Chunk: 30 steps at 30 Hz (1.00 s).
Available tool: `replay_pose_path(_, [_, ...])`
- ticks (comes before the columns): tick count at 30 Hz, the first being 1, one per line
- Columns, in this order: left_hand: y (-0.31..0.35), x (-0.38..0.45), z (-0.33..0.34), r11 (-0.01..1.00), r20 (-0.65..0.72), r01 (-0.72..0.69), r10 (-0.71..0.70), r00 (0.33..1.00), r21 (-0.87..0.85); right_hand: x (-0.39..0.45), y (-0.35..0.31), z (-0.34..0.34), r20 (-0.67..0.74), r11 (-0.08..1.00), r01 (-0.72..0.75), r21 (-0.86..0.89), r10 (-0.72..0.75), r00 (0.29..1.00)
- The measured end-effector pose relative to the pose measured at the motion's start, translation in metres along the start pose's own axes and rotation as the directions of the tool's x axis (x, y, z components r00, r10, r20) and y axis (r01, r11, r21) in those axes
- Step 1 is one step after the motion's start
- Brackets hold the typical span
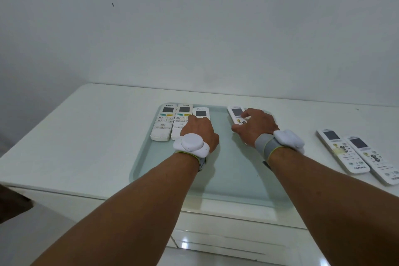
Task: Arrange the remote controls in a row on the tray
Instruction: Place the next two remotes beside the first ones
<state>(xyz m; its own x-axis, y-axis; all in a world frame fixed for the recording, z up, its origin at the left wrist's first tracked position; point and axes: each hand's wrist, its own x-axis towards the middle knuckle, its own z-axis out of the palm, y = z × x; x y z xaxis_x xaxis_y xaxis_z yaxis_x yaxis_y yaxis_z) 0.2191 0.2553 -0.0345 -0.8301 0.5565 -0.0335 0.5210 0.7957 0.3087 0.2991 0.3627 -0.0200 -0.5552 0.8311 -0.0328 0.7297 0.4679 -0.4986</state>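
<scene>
Head view: the fourth remote is held by the right grip, apart from three aligned remotes on the tray; the left grip is laid flat on the third remote. It should be slid leftward, kept parallel (two remotes wait on the worktop).

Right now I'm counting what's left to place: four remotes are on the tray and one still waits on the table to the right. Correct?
Not quite. The head view shows two remotes waiting on the table, not one. Four on the tray is right.
</scene>
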Motion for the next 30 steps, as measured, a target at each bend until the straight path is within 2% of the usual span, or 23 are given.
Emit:
replay_pose_path(3, [-0.001, 0.004, -0.003, 0.995, -0.035, -0.054, 0.057, 0.998, 0.089, 0.001, -0.001, 0.004, 0.006, 1.0, -0.005, -0.004, 0.005, 1.0])
replay_pose_path(8, [-0.01, 0.013, -0.006, 0.99, -0.035, -0.101, 0.105, 0.994, 0.097, 0.0, -0.008, 0.014, 0.015, 1.0, -0.017, -0.006, 0.017, 1.0])
replay_pose_path(15, [-0.03, 0.023, -0.024, 0.998, -0.039, -0.063, 0.063, 0.997, -0.005, -0.004, -0.025, 0.028, 0.04, 1.0, -0.027, -0.003, 0.027, 0.999])
replay_pose_path(21, [-0.072, 0.034, -0.046, 0.996, -0.152, 0.022, -0.034, 0.988, -0.081, -0.004, -0.038, 0.045, 0.039, 0.999, -0.049, -0.015, 0.05, 0.998])
replay_pose_path(27, [-0.104, 0.038, -0.047, 0.975, -0.102, 0.054, -0.078, 0.992, -0.216, 0.002, -0.045, 0.061, 0.015, 0.997, -0.02, -0.074, 0.021, 1.0])
replay_pose_path(30, [-0.107, 0.036, -0.042, 0.968, -0.073, 0.019, -0.039, 0.997, -0.251, 0.007, -0.047, 0.065, 0.024, 0.995, -0.017, -0.095, 0.019, 1.0])
